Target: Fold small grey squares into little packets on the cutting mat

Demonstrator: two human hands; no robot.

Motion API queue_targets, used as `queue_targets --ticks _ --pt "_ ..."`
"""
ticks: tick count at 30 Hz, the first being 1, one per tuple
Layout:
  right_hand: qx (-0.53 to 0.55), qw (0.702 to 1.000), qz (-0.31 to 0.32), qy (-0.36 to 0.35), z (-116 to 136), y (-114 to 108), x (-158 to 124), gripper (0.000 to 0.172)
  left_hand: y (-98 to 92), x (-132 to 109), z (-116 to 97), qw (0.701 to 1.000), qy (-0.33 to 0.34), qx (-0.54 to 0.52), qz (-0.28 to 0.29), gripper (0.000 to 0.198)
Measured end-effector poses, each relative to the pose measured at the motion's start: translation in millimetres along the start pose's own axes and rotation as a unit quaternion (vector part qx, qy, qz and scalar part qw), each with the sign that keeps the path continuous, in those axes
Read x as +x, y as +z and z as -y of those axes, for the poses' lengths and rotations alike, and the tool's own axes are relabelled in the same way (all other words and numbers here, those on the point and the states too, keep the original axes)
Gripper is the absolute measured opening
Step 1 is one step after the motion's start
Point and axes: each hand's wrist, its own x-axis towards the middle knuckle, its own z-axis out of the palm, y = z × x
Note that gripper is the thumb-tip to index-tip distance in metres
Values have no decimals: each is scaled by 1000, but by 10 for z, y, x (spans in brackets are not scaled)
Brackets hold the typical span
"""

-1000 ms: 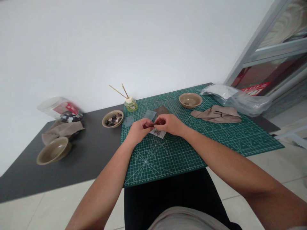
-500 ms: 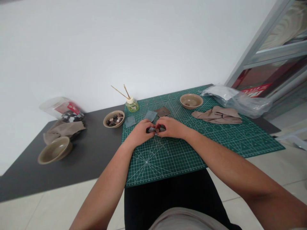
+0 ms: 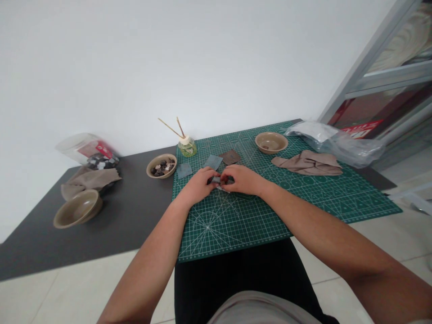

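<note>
My left hand (image 3: 199, 184) and my right hand (image 3: 242, 179) meet over the green cutting mat (image 3: 270, 202), fingers pinched together on a small grey square piece (image 3: 218, 182) between them. A pale sheet corner shows just under the fingers. Two grey-blue squares (image 3: 212, 161) and a brown square (image 3: 230, 157) lie on the mat just beyond my hands. A tan bowl (image 3: 162, 166) holding several small dark and pale pieces stands left of the mat.
A reed diffuser bottle (image 3: 187, 146) stands at the mat's far edge. Another tan bowl (image 3: 272, 142), a beige cloth (image 3: 308, 163) and a plastic bag (image 3: 334, 141) lie to the right. An empty bowl (image 3: 77, 209), cloth and tipped plastic jar (image 3: 87, 152) sit at left.
Both hands have lowered towards the mat and closed tighter round the small piece; the pale sheet seen under them a second ago is now mostly hidden.
</note>
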Motion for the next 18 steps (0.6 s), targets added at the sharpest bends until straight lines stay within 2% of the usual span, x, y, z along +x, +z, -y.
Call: queue_targets --ticks 6,11,14,18 --pt "-8 1000 0 4 -21 -20 -7 11 16 -10 39 1000 8 17 -17 18" --pt "-15 1000 -8 23 -38 -11 6 15 11 -14 32 999 14 44 0 19" --pt "-9 1000 -2 16 1 -18 7 17 1 -12 27 999 22 46 -2 16" --pt "0 1000 6 -3 23 -40 -13 10 -6 -9 41 998 27 47 -1 16"
